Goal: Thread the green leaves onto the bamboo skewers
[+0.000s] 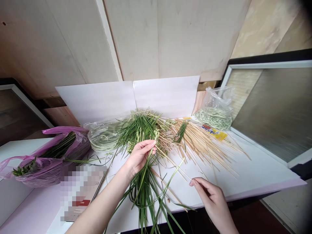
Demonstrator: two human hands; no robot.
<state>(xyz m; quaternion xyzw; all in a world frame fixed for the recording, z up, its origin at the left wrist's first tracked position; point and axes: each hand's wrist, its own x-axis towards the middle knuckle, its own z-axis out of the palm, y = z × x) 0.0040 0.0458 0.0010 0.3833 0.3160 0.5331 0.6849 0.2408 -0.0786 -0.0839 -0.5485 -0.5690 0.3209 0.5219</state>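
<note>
In the head view, the left hand (142, 155) is closed in a pinch over the white table (246, 175), its thumb and fingers gripping a bamboo skewer (172, 161) together with pale green stems. The right hand (209, 195) pinches narrowly at the skewer's lower end, so the stick slants down between the two hands; exactly where its fingertips meet it is hard to tell. Long chive leaves (143, 191) hang below the left hand towards the table's near edge, and a pale stem crosses the skewer. Judging by how things lie, work is partway: behind the left hand a heap of chives (143, 125) lies mixed with skewers, some apparently already threaded, though the tangle hides how many. Much seems left: loose skewers (207, 143) fan out to the right, and a purple plastic bag (53, 172) at left holds more leaves. The piece in hand looks unfinished.
</note>
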